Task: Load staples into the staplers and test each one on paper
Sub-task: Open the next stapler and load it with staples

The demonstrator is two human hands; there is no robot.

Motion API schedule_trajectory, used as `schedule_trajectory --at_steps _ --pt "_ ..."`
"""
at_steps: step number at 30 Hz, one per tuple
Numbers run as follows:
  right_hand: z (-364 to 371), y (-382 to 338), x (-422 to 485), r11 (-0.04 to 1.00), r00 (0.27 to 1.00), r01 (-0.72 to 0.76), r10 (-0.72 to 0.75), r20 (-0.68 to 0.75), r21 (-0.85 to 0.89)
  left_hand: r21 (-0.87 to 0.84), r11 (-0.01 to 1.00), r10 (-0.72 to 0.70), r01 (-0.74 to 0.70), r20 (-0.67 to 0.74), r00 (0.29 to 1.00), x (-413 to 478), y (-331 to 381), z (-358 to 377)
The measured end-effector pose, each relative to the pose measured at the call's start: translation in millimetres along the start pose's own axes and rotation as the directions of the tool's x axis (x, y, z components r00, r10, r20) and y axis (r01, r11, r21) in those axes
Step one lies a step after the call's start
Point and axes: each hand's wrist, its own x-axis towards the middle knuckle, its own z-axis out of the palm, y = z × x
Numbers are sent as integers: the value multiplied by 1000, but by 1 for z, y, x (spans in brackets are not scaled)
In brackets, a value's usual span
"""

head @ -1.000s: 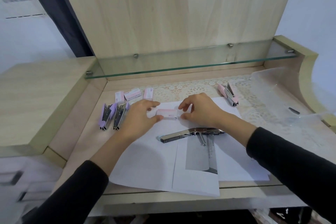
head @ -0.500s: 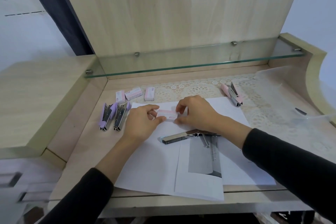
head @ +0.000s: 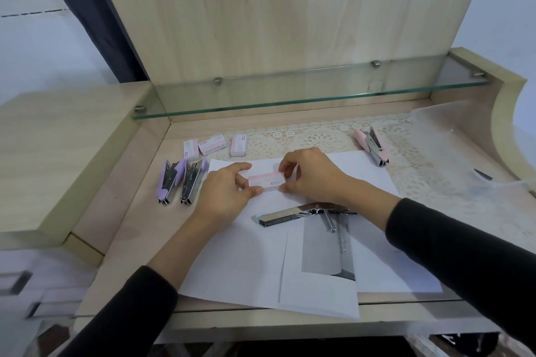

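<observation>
Centrally, both forearms reach over the desk (head: pixel 130 226), meeting above white paper (head: pixel 240 264). The left hand (head: pixel 229 191) pinches one end of a pink staple box (head: pixel 265 181); the right hand (head: pixel 313 177) curls its grip round the other. An opened metal stapler (head: pixel 290 214) lies nearby.

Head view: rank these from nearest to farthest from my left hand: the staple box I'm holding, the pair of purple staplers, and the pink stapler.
1. staple box: pinched by the left hand itself, over the paper.
2. purple staplers: just to that hand's left, off the paper.
3. pink stapler: far right on the lace mat, beyond the right hand.
</observation>
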Motion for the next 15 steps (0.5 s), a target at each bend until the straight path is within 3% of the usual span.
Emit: schedule_trajectory --at_steps 5,10,15 --pt "0 0 1 1000 1000 2 -2 3 6 163 979 115 -119 38 993 1 -3 -6" --pt "0 0 1 1000 1000 -2 2 6 0 134 956 238 -260 162 958 4 1 -1" --pt "-4 5 0 1000 1000 2 -2 12 -21 74 959 261 -273 135 956 8 -6 6"
